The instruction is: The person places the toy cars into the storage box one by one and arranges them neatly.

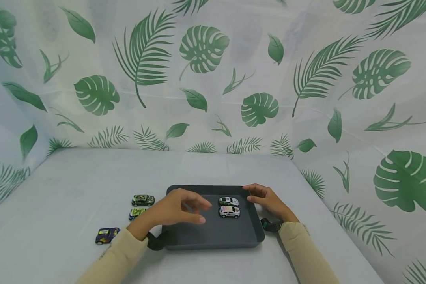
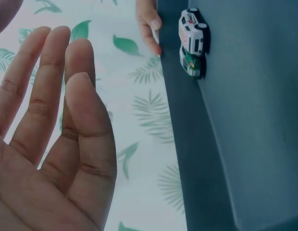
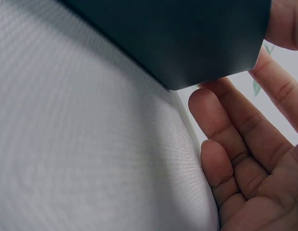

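Note:
A dark grey tray (image 1: pixel 213 236) lies on the white table. Inside it, towards the right, two toy cars stand side by side: a white one with a pink pattern (image 1: pixel 229 212) and a white one with dark green markings (image 1: pixel 228 201) behind it. My left hand (image 1: pixel 179 207) hovers over the tray's left half, fingers loosely bent; its palm looks bare in the left wrist view. At the far right corner, my right hand (image 1: pixel 269 201) holds the tray's rim, thumb at the inner side and fingers around the outside. The right wrist view shows those fingers beside the tray's outer wall (image 3: pixel 206 43).
Left of the tray are three more toy cars: a green camouflage one (image 1: pixel 143 200), a yellow-green one (image 1: pixel 136 213) partly behind my left arm, and a dark purple one (image 1: pixel 106 235) nearer me. A leaf-patterned cloth (image 1: pixel 213 90) hangs behind the table and along its sides.

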The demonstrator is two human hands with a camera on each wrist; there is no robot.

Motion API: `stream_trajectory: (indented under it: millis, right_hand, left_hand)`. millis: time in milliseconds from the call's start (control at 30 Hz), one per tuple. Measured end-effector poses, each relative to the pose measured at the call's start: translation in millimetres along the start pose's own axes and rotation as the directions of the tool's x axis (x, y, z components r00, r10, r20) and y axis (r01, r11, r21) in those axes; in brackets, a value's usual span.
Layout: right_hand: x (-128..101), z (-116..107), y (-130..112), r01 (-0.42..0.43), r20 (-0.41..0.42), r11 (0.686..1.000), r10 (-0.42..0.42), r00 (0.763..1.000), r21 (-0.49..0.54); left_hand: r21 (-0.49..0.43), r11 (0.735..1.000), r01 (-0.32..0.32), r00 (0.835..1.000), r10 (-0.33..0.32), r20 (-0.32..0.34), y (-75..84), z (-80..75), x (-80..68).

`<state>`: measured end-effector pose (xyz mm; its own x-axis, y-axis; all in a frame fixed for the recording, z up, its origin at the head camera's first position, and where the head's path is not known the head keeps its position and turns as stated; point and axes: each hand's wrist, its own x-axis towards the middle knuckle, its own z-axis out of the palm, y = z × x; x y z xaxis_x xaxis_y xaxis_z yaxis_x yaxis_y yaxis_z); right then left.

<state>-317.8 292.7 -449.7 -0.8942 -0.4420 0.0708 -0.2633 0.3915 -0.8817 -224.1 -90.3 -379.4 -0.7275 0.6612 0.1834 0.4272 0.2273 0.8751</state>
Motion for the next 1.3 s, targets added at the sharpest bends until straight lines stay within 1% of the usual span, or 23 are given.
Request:
stream_trajectory:
  millis: [167,333,433,667,833,1167,1300]
  right_hand:
    - [0.5,-0.7,0.7,-0.013,0.001,1.000,0.013,1.000,0.008]
    - [-0.1,-1.0,0.5,-0.011,-0.001,1.000,0.011,1.000,0.017]
    - [-0.2,-0.6,1.1,-0.001,0.001,1.000,0.001,1.000,0.011]
    - [-0.3,-1.9,2.1,-0.012,0.000,1.000,0.012,1.000,0.017]
    - [-0.1,-3.0,2.2,-0.005,0.007,1.000,0.005,1.000,0.028]
    - [-0.2,-1.5,1.6,-0.007,0.003,0.999,0.007,1.000,0.035]
    - [-0.6,-0.9,2.2,0.012,0.009,0.999,-0.012,1.000,0.036]
  left_hand:
    - [0.020,1.000,-0.006,1.000,0.007,-0.024,-0.3,-5.3,-10.2]
    - [0.027,0.999,0.019,0.999,-0.018,-0.043,0.1,-10.5,-20.2]
    - [0.023,0.999,0.024,0.999,-0.023,-0.046,-0.6,-13.8,-25.2]
    - [0.038,0.999,-0.007,0.999,0.008,-0.037,0.8,-20.8,-35.5]
    - [0.067,0.998,-0.011,0.999,0.014,-0.050,2.1,-26.0,-44.8]
    - [0.105,0.994,0.009,0.998,-0.001,-0.068,-5.6,-42.7,-61.4]
    - [0.110,0.994,0.019,0.997,-0.010,-0.081,-6.5,-47.5,-67.1]
